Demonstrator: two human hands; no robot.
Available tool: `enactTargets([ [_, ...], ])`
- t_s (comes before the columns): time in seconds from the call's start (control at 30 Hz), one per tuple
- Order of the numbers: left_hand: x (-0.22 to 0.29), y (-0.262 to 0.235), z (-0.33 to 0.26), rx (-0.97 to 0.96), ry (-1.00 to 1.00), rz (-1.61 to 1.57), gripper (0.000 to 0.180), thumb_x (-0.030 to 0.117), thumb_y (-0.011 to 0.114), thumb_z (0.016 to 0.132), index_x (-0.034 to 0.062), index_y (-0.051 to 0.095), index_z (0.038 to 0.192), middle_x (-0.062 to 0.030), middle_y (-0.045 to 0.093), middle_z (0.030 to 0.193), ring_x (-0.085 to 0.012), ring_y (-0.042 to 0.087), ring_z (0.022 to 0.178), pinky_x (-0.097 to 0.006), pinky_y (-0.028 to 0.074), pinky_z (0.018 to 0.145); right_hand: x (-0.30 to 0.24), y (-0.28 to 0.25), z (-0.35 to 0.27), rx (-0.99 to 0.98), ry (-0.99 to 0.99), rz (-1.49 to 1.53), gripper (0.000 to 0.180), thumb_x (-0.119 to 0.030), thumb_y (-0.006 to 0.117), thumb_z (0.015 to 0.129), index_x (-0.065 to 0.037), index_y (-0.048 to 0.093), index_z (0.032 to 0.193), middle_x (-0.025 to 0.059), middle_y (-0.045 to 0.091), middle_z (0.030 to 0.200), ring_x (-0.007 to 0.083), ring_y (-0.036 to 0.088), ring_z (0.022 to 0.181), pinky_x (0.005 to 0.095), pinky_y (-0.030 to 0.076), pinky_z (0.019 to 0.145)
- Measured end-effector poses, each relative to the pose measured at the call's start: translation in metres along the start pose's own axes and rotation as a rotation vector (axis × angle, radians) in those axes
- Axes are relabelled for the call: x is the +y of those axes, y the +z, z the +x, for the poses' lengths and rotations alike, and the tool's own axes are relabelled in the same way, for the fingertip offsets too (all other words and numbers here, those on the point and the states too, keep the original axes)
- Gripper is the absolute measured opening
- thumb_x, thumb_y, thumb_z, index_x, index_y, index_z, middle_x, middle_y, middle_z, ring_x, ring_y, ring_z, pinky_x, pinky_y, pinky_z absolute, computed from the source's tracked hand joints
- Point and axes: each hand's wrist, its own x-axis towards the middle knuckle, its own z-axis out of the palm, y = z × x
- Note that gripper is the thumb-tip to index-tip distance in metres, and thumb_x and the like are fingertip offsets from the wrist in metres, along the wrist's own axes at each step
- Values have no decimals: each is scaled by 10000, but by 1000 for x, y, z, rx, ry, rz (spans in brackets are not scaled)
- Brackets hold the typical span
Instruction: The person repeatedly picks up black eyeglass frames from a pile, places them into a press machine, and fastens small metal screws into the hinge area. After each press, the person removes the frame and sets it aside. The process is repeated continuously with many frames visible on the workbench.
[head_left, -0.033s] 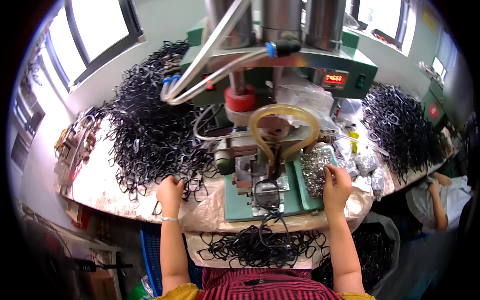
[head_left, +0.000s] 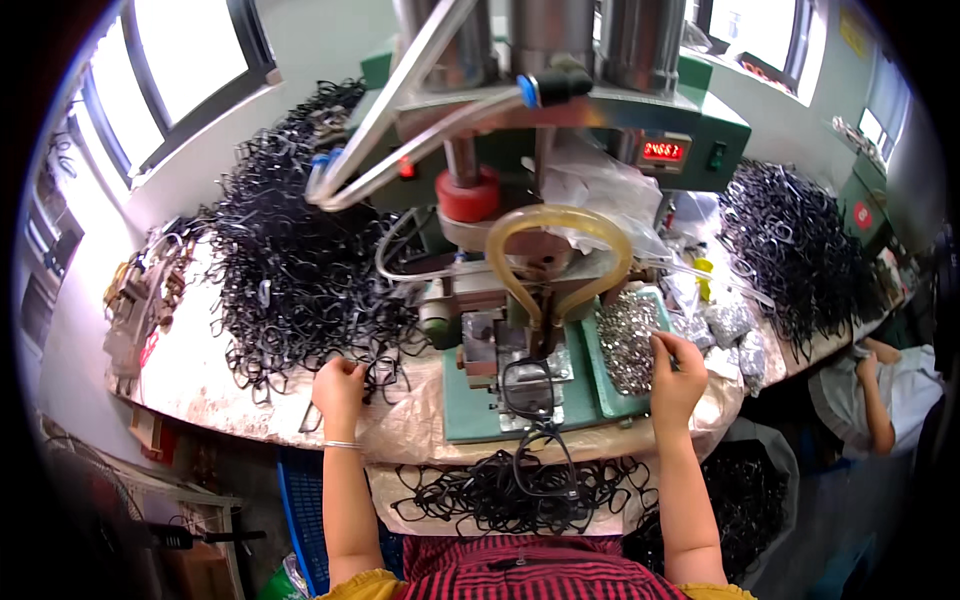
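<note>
My left hand point(head_left: 339, 392) is closed in a pinch near the front left of the table. A thin black rim, apparently of an eyeglass frame point(head_left: 307, 412), shows beside its fingers; most of it is hidden. My right hand point(head_left: 677, 380) pinches thumb and finger together at the right edge of a green tray point(head_left: 616, 407) of tiny shiny metal parts. Whatever lies between those fingertips is too small to make out. Between my hands, a black eyeglass frame point(head_left: 528, 413) sits lengthways at the press machine's metal fixture point(head_left: 482, 342), one rim hanging over the table's front edge.
A big heap of black eyeglass frames point(head_left: 290, 230) fills the left; another heap point(head_left: 795, 255) lies at the right. More frames point(head_left: 490, 495) lie before my lap. The green machine point(head_left: 722, 145) with hoses overhangs the middle. Another person's arm point(head_left: 873, 410) shows at far right.
The machine and table have slid slightly left in the picture. My right hand sits a little farther right from the metal parts. The red display's figures differ. Both hands stay pinched.
</note>
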Motion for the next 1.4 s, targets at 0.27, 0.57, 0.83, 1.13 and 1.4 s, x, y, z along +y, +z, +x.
enactTargets([
  [0.27, 29, -6, 1, -150, 37, -1066, 139, 115, 746, 915, 37, 648, 855, 95, 535, 694, 13, 404, 599, -179, 290, 521, 24, 21, 6, 33, 415, 575, 145, -16, 739, 876, 22, 729, 1015, 27, 717, 922, 82, 633, 845, 212, 494, 784],
  [0.57, 12, -22, -77, -24, -198, -1561, 38, 111, 609, 983, 89, 580, 975, 18, 589, 821, -48, 559, 683, -209, 473, 555, -12, -4, -18, -119, 291, 330, 158, -7, 744, 855, -7, 761, 1012, 44, 737, 937, 97, 653, 842, 238, 509, 778],
  [0.83, 62, -8, -37, -83, -124, -1700, 22, 126, 566, 994, 127, 579, 1012, 31, 565, 835, -62, 579, 684, -207, 515, 596, -98, 22, 4, -351, -89, 439, 116, 3, 664, 883, 5, 735, 974, 57, 737, 945, 135, 666, 883, 282, 519, 803],
  [1.13, 113, -122, -96, -55, 370, -1654, 100, 69, 470, 995, 38, 534, 1066, -63, 589, 935, -128, 595, 808, -245, 481, 702, 8, -2, 16, -165, 737, 1032, 149, -28, 650, 872, 17, 705, 1004, 97, 699, 910, 200, 667, 811, 343, 546, 719],
  [1.4, 144, -119, -102, 41, 698, -1566, 149, 58, 504, 968, -2, 497, 1104, -167, 534, 1036, -247, 597, 894, -289, 538, 683, 9, 27, 23, -318, -324, -446, 192, -189, 786, 771, -69, 738, 914, 151, 655, 1109, 340, 594, 1058, 428, 501, 889],
])
